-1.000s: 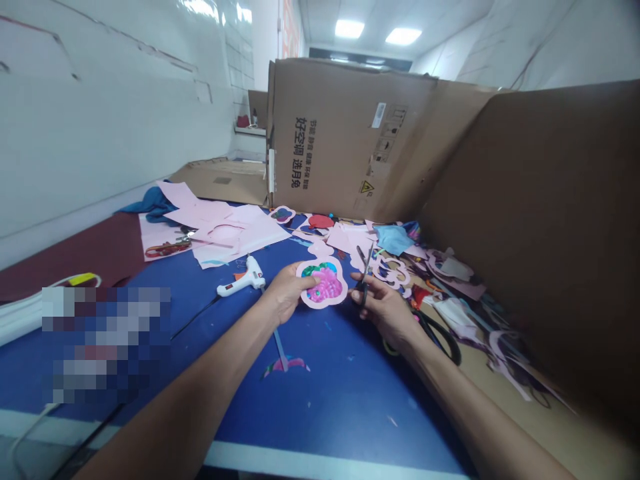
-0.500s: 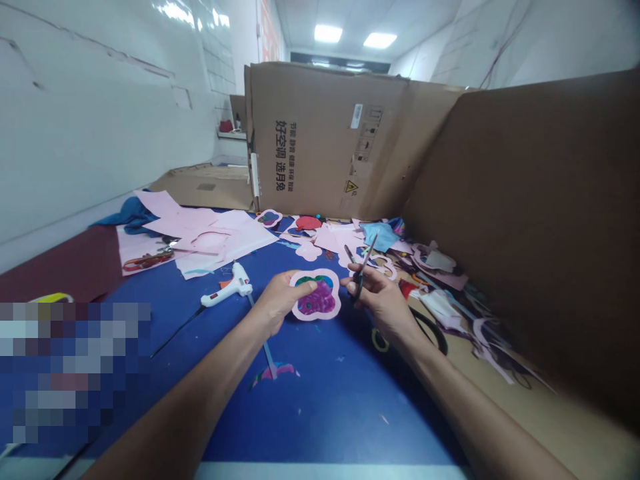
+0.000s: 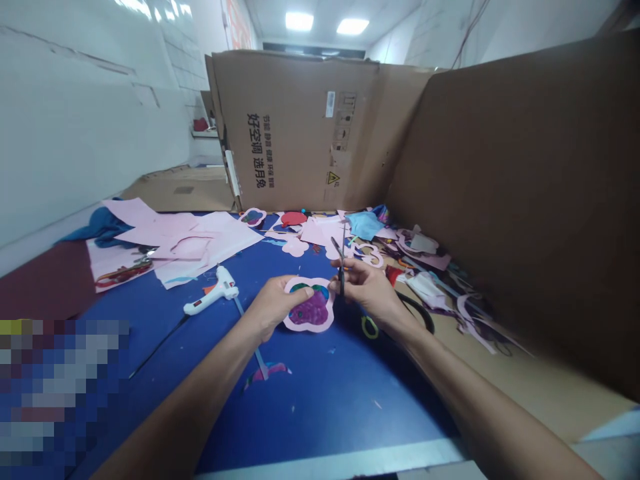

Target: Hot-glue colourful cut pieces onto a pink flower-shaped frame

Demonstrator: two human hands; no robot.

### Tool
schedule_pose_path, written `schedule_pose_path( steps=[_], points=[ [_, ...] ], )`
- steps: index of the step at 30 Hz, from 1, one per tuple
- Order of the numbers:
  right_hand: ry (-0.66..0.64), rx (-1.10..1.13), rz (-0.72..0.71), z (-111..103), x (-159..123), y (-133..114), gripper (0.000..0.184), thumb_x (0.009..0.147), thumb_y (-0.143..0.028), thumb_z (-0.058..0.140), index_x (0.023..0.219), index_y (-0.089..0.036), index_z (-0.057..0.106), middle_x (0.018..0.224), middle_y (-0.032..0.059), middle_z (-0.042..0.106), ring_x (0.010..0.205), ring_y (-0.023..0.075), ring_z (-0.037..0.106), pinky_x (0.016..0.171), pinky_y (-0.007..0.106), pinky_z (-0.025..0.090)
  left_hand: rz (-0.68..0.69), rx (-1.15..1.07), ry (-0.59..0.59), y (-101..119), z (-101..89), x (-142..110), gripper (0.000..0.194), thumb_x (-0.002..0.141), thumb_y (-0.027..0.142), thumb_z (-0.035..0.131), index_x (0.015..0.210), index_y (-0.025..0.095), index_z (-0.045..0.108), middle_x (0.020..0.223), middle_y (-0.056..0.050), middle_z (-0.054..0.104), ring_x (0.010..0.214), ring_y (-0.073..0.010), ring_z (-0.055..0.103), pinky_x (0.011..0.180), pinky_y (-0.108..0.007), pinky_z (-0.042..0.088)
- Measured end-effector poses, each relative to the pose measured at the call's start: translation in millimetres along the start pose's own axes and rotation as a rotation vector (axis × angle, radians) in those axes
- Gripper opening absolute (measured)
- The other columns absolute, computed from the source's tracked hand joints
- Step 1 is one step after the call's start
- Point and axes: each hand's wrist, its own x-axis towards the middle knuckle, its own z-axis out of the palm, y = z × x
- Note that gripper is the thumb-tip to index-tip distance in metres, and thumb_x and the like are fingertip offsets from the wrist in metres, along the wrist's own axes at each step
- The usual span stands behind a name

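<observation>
My left hand (image 3: pixel 270 308) pinches a scalloped pink paper cutout (image 3: pixel 311 316), its thumb lying across the front. A purple shape with green and blue patches fills the middle of the cutout. Just right of it, my right hand (image 3: pixel 373 292) is closed around black-handled scissors (image 3: pixel 342 267). The scissor blades point up and away from me, slightly parted. My right fingertips are close to the cutout's right edge; whether they touch it I cannot tell.
A white glue gun (image 3: pixel 213 297) lies left of my hands on the blue tabletop (image 3: pixel 320 407). Pink paper sheets (image 3: pixel 220 233) are piled at the back left. Paper scraps (image 3: pixel 427 290) litter the right side. Cardboard panels (image 3: pixel 300 147) stand behind and to the right.
The view has swung to the right. The cutout has tilted, and its colours look darker. My right hand with the scissors has come closer to the cutout's right edge.
</observation>
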Motion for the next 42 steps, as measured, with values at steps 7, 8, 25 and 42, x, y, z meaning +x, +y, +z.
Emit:
schedule_pose_path(
  steps=[7,8,25,42],
  points=[
    [0.084,0.066,0.004,-1.8,3.8,2.5,0.063,0.056,-0.036,0.102,0.111,-0.022,0.073,0.065,-0.0062,0.069,0.052,0.0104,0.048,0.050,0.025,0.036,-0.045,-0.066,-0.017,1.3,1.0,-0.6,0.036,0.073,0.033,0.096,0.102,0.015,0.086,0.102,-0.013,0.086,0.082,-0.0206,0.078,0.080,-0.030,0.060],
    [0.103,0.083,0.000,-2.5,4.7,3.6,0.064,0.056,-0.036,0.102,0.111,-0.022,0.073,0.065,-0.0071,0.068,0.052,0.0103,0.047,0.050,0.025,0.036,-0.063,-0.063,-0.008,1.2,0.7,-0.1,0.037,0.073,0.033,0.097,0.102,0.015,0.086,0.101,-0.013,0.086,0.081,-0.0213,0.078,0.078,-0.030,0.061],
    [0.068,0.239,0.068,-3.2,6.8,11.0,0.071,0.055,-0.043,0.107,0.117,-0.027,0.075,0.081,-0.0018,0.074,0.068,0.0151,0.061,0.061,0.027,0.047,0.075,-0.097,0.260,5.1,-2.9,5.6,0.051,0.068,0.046,0.100,0.104,0.013,0.084,0.094,-0.013,0.085,0.075,-0.0234,0.079,0.060,-0.028,0.060],
    [-0.029,0.089,0.084,5.7,5.3,20.1,0.069,0.059,-0.051,0.106,0.120,-0.025,0.086,0.079,-0.0005,0.078,0.074,0.0179,0.061,0.072,0.030,0.043,0.177,-0.138,0.326,12.3,-10.3,6.5,0.051,0.066,0.052,0.102,0.099,0.018,0.083,0.093,-0.008,0.086,0.080,-0.0236,0.078,0.064,-0.029,0.062]
  ],
)
